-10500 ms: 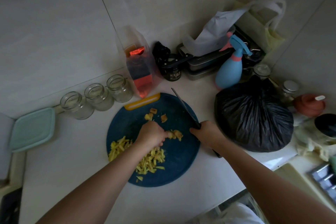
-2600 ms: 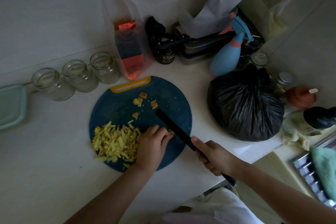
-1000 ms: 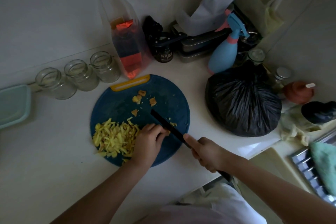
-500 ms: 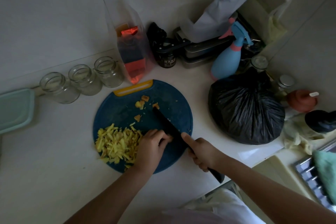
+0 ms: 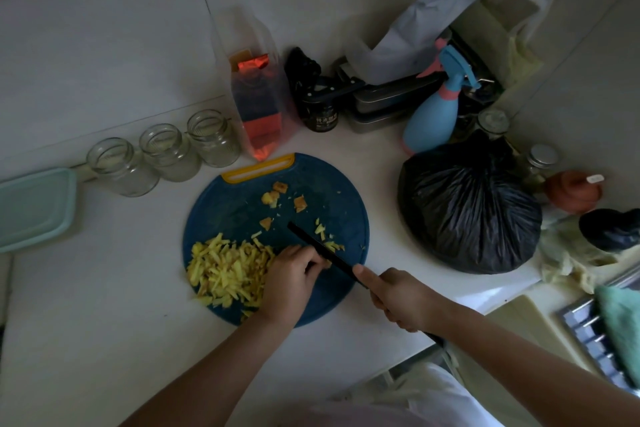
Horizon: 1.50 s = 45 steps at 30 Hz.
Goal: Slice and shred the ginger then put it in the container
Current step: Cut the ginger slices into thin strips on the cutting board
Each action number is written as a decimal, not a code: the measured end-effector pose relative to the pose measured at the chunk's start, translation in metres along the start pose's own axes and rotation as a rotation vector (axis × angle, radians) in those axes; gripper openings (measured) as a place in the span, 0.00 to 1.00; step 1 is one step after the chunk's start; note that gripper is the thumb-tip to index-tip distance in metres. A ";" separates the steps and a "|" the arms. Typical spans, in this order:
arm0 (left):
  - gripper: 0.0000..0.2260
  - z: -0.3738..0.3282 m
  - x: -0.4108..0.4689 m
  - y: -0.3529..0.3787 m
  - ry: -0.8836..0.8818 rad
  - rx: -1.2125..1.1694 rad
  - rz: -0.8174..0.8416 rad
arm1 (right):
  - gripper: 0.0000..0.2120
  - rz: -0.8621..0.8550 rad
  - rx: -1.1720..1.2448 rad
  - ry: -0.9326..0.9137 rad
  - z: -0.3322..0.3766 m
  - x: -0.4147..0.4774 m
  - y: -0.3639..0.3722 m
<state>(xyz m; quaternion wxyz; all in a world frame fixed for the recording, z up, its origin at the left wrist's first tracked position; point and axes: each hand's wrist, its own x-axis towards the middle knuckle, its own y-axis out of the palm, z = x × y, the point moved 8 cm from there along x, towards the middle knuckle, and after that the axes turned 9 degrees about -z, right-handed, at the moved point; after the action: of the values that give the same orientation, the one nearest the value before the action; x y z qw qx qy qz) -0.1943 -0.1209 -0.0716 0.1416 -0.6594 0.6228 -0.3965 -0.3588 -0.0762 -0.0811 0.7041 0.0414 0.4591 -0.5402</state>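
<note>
1. Right grip is wrapped round the handle of a black knife, with the forefinger stretched forward along the spine. The handle's end pokes out behind the wrist.
2. The blade runs slantwise over the near right part of a round blue cutting board, its tip pointing toward the board's middle. I cannot tell from here whether the edge touches the board.
3. Left grip has its fingers curled under and its knuckles just beside the blade's left face. It pins a small ginger piece, and only a yellow edge of that shows between fingertips and blade.
4. The shredded ginger lies heaped on the near left part of the board, right up against the left grip.
5. A few loose shreds lie on the other side of the blade. Four chunky offcuts sit on the far part of the board, near its yellow handle strip.
6. The board rests on a pale worktop.
7. A teal container, lid on, sits at the left edge of view, well apart from the board.
8. Three glass jars stand in a row along the wall between the container and the board.
9. A black bag sits right of the board, and a blue spray bottle stands behind it.
</note>
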 end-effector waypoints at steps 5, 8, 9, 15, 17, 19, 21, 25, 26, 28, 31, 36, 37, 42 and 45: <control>0.13 -0.001 0.000 -0.001 -0.010 -0.002 -0.022 | 0.31 -0.090 -0.208 -0.107 0.008 0.005 -0.004; 0.13 0.000 0.000 -0.001 -0.017 0.016 -0.034 | 0.32 -0.082 -0.256 -0.107 0.010 0.006 0.001; 0.13 0.001 0.000 0.000 -0.016 0.022 -0.036 | 0.32 -0.088 -0.270 -0.111 0.011 0.007 0.002; 0.13 0.001 -0.002 -0.001 0.007 0.000 -0.051 | 0.32 -0.079 -0.142 -0.061 0.011 0.016 0.007; 0.12 0.001 -0.001 0.000 0.023 -0.019 -0.053 | 0.31 -0.011 0.062 0.043 0.005 0.019 0.007; 0.10 0.002 -0.001 0.002 0.042 -0.017 -0.035 | 0.31 0.044 0.128 0.082 0.001 0.019 0.006; 0.05 0.002 -0.003 0.002 0.100 0.010 -0.020 | 0.31 0.051 0.099 0.057 0.001 0.019 0.003; 0.03 -0.001 -0.004 -0.001 0.145 0.026 -0.012 | 0.31 0.038 0.096 0.031 0.003 0.012 0.000; 0.04 -0.002 -0.003 -0.001 0.128 0.028 -0.011 | 0.31 0.027 0.091 0.028 0.003 0.010 0.000; 0.07 -0.002 -0.003 0.000 0.097 0.031 -0.005 | 0.31 -0.002 0.066 0.024 0.000 0.007 -0.001; 0.10 -0.001 -0.002 0.001 0.073 0.032 0.001 | 0.31 -0.004 0.049 0.018 -0.003 0.004 0.000; 0.13 0.000 0.001 -0.004 -0.017 0.007 -0.055 | 0.31 -0.005 0.019 0.008 -0.001 0.000 -0.001; 0.14 0.002 0.000 -0.005 -0.044 -0.001 -0.064 | 0.31 -0.006 0.009 0.005 0.000 0.000 0.000; 0.21 0.011 -0.001 -0.001 -0.096 -0.023 -0.053 | 0.32 -0.028 -0.043 -0.008 0.001 0.002 -0.002; 0.23 0.012 0.000 0.000 -0.098 -0.044 -0.056 | 0.31 -0.025 -0.076 -0.023 0.002 0.003 -0.003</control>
<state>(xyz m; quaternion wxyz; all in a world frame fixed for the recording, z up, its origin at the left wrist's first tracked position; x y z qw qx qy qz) -0.1862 -0.1243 -0.0797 0.1465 -0.6982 0.6049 -0.3538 -0.3602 -0.0804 -0.0803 0.7036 0.0026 0.4715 -0.5316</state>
